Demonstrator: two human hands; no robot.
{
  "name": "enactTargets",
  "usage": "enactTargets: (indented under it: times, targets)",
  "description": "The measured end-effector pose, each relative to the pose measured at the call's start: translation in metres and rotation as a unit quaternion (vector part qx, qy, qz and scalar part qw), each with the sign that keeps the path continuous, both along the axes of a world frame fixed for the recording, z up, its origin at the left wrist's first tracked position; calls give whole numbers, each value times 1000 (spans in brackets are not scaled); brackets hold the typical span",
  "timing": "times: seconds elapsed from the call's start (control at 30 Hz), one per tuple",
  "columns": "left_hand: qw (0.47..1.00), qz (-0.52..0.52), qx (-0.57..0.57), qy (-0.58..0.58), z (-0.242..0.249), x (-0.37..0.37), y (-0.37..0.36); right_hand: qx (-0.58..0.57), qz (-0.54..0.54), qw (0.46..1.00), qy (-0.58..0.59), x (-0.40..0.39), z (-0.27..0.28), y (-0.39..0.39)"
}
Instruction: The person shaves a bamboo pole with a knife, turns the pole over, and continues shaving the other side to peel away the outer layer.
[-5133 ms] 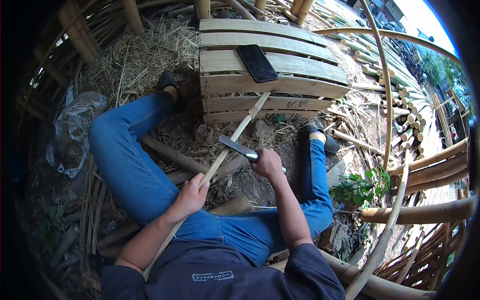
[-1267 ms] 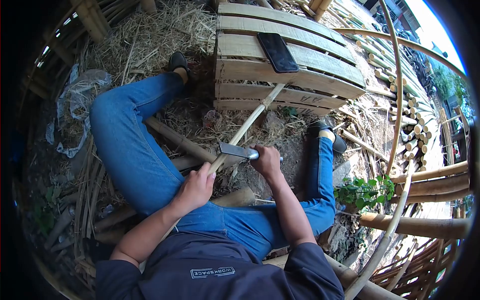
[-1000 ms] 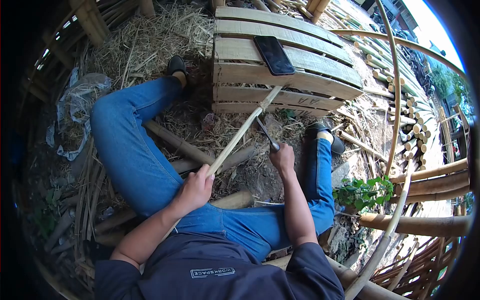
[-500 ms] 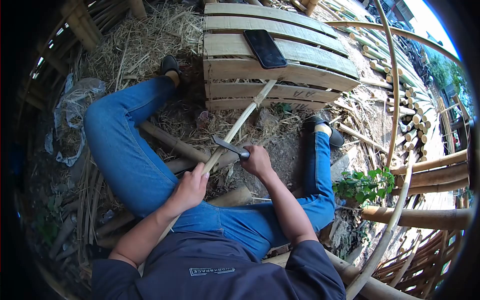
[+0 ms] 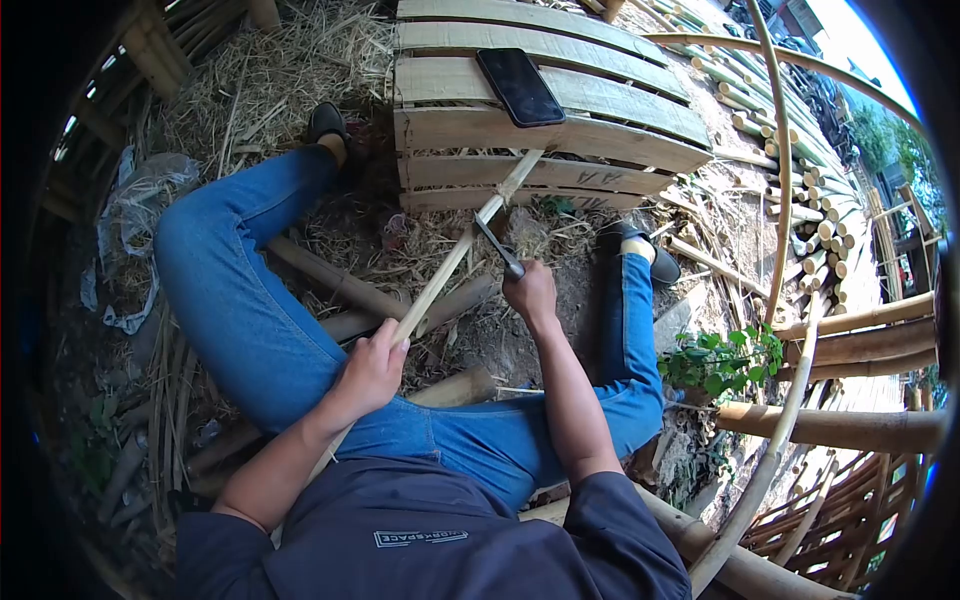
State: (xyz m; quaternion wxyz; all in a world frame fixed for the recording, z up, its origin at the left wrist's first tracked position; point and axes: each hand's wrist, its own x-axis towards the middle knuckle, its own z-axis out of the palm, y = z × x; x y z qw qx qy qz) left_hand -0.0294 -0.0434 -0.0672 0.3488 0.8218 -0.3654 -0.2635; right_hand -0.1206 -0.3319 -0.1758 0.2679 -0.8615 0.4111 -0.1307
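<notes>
The knife (image 5: 497, 246) has travelled up the bamboo strip (image 5: 455, 262) since half a second ago: then its blade lay across the strip close above the left hand (image 5: 368, 372); now it sits nearer the crate end, blade running along the strip. This reads as one shaving stroke completed away from the body.

Right hand (image 5: 531, 292): fingers closed around the knife handle, arm extended. Left hand: fingers wrapped around the strip at its lower part, holding it steady above the left thigh.

The strip runs diagonally from beside the person's torso, between the spread legs, up to the slatted bamboo crate (image 5: 600, 135), where its far end rests against the front slats.

Edges and room:
- The crate front limits any further forward stroke; little strip remains between blade and slats.
- A phone (image 5: 518, 86) lies flat on the crate top, just above the strip's far end.
- The right shoe (image 5: 633, 248) stands to the right of the knife hand, near but apart.
- Loose bamboo poles (image 5: 340, 288) lie on the ground under the strip; the return path toward the left hand is open.
</notes>
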Motion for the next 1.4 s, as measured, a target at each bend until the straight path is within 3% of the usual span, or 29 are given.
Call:
enactTargets:
  times: [0.1, 0.37, 0.57, 0.73, 1.0, 1.17, 1.27, 1.4]
  targets:
    - [1000, 4, -1, -12, 2, -2, -1, 26, 12, 999, -41, -1, 2, 5]
    - [1000, -16, 0, -7, -12, -1, -1, 17, 169, 984, -57, -11, 21, 33]
    - [999, -6, 35, -12, -9, -3, -2, 7, 149, 988, -29, -5, 26, 41]
    - [999, -6, 19, -35, -11, -4, -1, -14, 12, 1000, -18, -6, 15, 12]
    - [998, 10, -33, -52, -9, -9, -1, -22, 38, 998, -49, -9, 5, 6]
    - [999, 19, -35, -13, -5, -7, -4, -1, 112, 993, -34, -17, 23, 14]
    - [999, 23, -29, -9, -7, -7, -3, -66, 198, 977, -36, -16, 27, 25]
    - [999, 29, -25, -16, -9, -7, -2, -43, 141, 989, -29, -5, 21, 51]
